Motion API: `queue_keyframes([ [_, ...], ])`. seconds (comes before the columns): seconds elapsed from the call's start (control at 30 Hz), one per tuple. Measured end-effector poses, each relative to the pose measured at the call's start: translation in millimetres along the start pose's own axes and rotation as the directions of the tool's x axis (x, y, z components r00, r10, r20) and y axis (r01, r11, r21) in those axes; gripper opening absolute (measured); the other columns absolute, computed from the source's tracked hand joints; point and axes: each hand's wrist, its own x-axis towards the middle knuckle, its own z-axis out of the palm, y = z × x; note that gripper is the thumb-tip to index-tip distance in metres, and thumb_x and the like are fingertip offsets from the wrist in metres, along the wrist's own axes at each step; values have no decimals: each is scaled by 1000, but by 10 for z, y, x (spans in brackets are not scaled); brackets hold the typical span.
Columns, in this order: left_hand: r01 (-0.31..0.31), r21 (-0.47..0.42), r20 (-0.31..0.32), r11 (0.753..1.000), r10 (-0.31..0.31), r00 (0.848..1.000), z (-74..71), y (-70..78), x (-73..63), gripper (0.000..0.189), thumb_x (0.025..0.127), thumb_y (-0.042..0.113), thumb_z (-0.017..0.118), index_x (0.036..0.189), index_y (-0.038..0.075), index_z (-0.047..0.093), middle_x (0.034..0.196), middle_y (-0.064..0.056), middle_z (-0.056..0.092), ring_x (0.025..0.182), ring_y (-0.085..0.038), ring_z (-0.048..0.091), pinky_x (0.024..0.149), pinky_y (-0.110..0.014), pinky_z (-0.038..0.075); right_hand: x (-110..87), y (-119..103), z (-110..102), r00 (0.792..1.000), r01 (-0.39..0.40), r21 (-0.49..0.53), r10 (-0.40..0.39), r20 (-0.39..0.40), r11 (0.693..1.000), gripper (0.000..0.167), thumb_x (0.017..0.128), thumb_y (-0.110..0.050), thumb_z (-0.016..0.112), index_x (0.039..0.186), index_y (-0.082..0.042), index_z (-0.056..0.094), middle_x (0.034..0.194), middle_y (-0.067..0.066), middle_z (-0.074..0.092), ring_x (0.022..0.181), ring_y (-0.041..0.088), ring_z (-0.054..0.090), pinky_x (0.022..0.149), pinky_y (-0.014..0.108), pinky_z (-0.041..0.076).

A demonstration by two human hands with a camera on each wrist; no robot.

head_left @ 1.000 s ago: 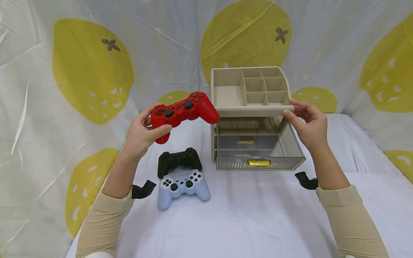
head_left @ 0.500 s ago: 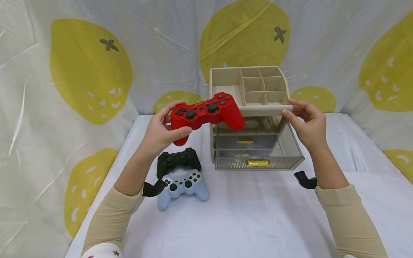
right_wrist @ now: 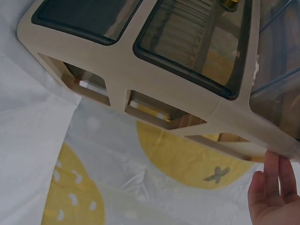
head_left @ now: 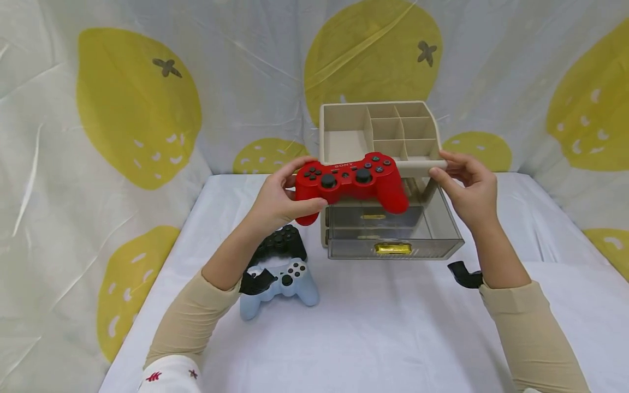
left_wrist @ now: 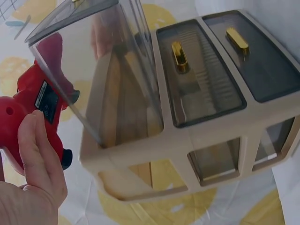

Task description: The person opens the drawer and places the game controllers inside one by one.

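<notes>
My left hand [head_left: 277, 199] grips a red game controller [head_left: 354, 183] by its left end, thumb on the near side. It is held up in front of the beige desktop organizer [head_left: 417, 168], over its pulled-out clear top drawer [head_left: 349, 250] with a gold handle. In the left wrist view, the controller [left_wrist: 29, 105] is seen from behind, beside the drawer. My right hand [head_left: 469, 191] pinches the organizer's upper right front edge between thumb and fingers. In the right wrist view its fingertips [right_wrist: 272, 164] touch the beige side; the thumb is hidden there.
A black controller [head_left: 290, 240] and a light blue controller [head_left: 302, 286] lie on the white cloth [head_left: 383, 338] at left, partly covered by my left forearm and a black strap. Two lower drawers sit pushed in. A lemon-print sheet [head_left: 255, 82] hangs behind.
My left hand has carried the red controller rightward, from left of the organizer to in front of it and over the drawer. The right hand stays on the organizer's edge.
</notes>
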Motion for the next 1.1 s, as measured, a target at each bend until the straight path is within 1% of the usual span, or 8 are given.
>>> queue_keyframes([
  [0.13,33,-16,53,999,-32,998,107,-14,58,67,81,8,76,142,17,49,117,-15,61,91,-35,67,77,-45,57,5,3,-16,1000,-9,-4,9,-3,1000,33,84,9,70,117,8,66,94,-13,68,83,6,62,81,16,48],
  [0.3,60,-4,96,998,-59,994,221,9,120,65,81,10,77,139,20,51,114,-15,61,93,-32,66,76,-43,57,9,0,-31,1000,-13,-19,12,-2,1000,33,85,6,71,118,7,66,93,-13,68,84,6,62,82,16,48],
  [0.43,45,43,134,998,-50,990,306,70,184,63,80,12,78,137,18,52,111,-13,61,90,-30,66,75,-41,58,11,-12,-41,1000,-19,-34,19,-1,999,33,85,3,71,118,5,67,93,-14,68,84,5,62,82,15,48],
  [0.53,21,114,143,993,-37,989,363,100,228,65,79,14,79,138,16,51,105,-12,62,87,-28,65,72,-38,58,15,-13,-42,1000,-16,-24,16,1,1000,33,85,4,71,118,5,66,92,-14,68,84,6,62,82,16,48],
  [0.67,3,205,137,979,-32,990,423,133,270,69,77,17,81,138,15,51,98,-10,63,87,-24,62,70,-35,57,17,-5,-39,1000,-20,-25,20,6,999,33,86,3,71,118,5,67,92,-14,68,84,6,62,82,16,48],
  [0.8,-14,270,135,963,-24,991,478,156,294,69,76,18,82,137,13,51,97,-7,64,88,-21,61,69,-32,57,22,3,-34,1000,-24,-36,25,8,999,33,86,3,71,118,4,67,92,-14,68,85,6,62,82,16,48],
  [0.97,-55,361,141,931,4,990,554,164,312,71,75,19,83,137,13,49,97,-3,64,89,-17,61,69,-29,56,27,10,-34,1000,-20,-34,21,7,999,33,85,4,72,118,5,67,92,-13,68,84,6,62,82,16,48],
  [1.1,-62,409,147,910,2,989,620,158,324,69,76,21,82,137,15,49,96,1,65,86,-15,62,67,-28,56,21,16,-34,1000,-19,-34,19,5,999,33,85,4,72,118,5,67,91,-13,68,83,6,62,81,16,48],
])
